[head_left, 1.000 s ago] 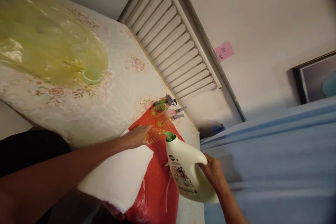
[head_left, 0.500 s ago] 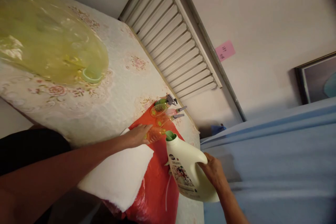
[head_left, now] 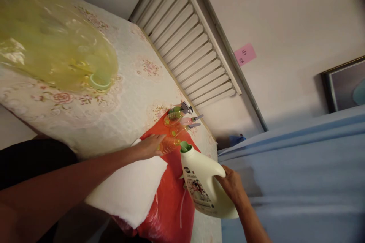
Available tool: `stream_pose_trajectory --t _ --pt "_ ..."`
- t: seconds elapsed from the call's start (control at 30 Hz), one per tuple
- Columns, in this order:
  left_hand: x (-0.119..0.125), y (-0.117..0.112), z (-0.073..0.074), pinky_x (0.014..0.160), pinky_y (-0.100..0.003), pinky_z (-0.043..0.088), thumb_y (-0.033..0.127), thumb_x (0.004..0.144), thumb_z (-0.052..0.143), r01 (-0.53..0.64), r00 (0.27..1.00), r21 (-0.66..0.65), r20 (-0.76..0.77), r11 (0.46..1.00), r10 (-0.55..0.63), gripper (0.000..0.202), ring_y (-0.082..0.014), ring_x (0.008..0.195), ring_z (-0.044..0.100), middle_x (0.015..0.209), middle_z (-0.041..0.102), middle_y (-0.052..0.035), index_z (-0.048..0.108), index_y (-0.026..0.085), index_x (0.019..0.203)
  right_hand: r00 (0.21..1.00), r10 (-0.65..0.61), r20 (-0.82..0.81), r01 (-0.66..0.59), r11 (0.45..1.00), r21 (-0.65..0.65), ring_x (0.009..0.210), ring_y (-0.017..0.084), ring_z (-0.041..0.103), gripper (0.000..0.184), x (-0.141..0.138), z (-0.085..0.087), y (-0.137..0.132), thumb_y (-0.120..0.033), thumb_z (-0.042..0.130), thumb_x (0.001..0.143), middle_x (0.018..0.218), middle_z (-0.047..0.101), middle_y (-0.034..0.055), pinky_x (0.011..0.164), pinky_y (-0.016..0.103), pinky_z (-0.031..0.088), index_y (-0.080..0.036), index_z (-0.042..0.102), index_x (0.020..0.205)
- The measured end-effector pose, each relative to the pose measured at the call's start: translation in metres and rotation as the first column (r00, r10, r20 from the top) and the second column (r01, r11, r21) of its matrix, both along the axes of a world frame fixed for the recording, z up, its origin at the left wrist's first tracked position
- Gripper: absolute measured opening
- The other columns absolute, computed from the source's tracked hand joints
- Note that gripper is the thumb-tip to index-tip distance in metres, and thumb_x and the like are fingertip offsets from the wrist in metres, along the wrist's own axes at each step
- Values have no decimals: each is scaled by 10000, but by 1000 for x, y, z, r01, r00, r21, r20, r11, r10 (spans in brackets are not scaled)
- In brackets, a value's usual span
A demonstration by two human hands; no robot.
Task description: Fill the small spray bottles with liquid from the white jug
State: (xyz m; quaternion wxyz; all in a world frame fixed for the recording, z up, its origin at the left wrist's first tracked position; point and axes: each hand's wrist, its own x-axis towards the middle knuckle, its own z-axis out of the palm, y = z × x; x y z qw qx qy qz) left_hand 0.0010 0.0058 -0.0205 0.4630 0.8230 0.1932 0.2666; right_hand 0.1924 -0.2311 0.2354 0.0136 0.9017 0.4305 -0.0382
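Note:
My right hand (head_left: 231, 184) is wrapped round the handle of a large pale cream jug (head_left: 203, 186) with a printed label. The jug is tilted, and its green spout (head_left: 186, 146) is at the mouth of a clear bottle (head_left: 169, 145). My left hand (head_left: 151, 147) holds that bottle by its lower part; some of its fingers are hidden. Several spray bottles (head_left: 174, 117) with grey trigger heads stand beyond it. A thin white tube (head_left: 181, 209) lies beside the jug, its upper end partly hidden. Beneath them is a red plastic sheet (head_left: 171, 216).
A folded white towel (head_left: 131, 190) lies under my left forearm. A big yellow see-through bag (head_left: 57, 41) rests on the flowered tablecloth (head_left: 128, 98). A slatted white panel (head_left: 188, 41) borders the table, and blue fabric (head_left: 299, 174) hangs at the right.

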Motion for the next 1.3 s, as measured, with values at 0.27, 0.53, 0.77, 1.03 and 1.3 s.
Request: stream_pose_trajectory --t 0.27,0.53,0.77,1.03,1.3 --pt "-1 0 -1 1048 -458 419 311 778 706 -1 1000 27 9 1000 1 765 -360 1261 521 1393 572 -154 401 179 1467 1000 2 13 -1 1000 -6 724 225 661 276 1 1 1 -424 521 801 750 728 45 635 279 439 -182 652 778" --pt "-1 -1 -2 1047 -446 423 313 771 721 -7 1000 12 14 1000 7 777 -368 1281 506 1378 578 -163 409 158 1465 999 18 28 -18 1000 3 713 230 656 254 -4 3 3 -399 520 786 739 730 48 623 279 438 -187 654 746" --pt "-1 0 -2 1039 -453 435 330 763 709 -11 1000 14 -2 1000 11 775 -353 1260 528 1384 586 -128 409 228 1470 1000 19 14 -19 1000 -5 709 229 656 262 -5 5 5 -403 520 777 685 705 36 614 272 442 -188 666 749" --pt "-2 -1 0 1045 -458 417 332 771 717 -1 1000 9 2 1000 1 767 -374 1279 511 1370 592 -149 415 205 1464 1000 2 -4 -2 1000 -10 724 236 664 255 -4 4 4 -415 518 773 722 722 42 616 279 440 -195 646 754" --pt "-1 0 0 1039 -453 418 313 764 720 -2 1000 23 -5 1000 2 775 -361 1290 507 1380 589 -143 399 224 1465 1000 16 -2 -16 1000 1 729 238 658 259 -1 4 4 -402 530 774 711 718 39 619 281 432 -178 661 758"
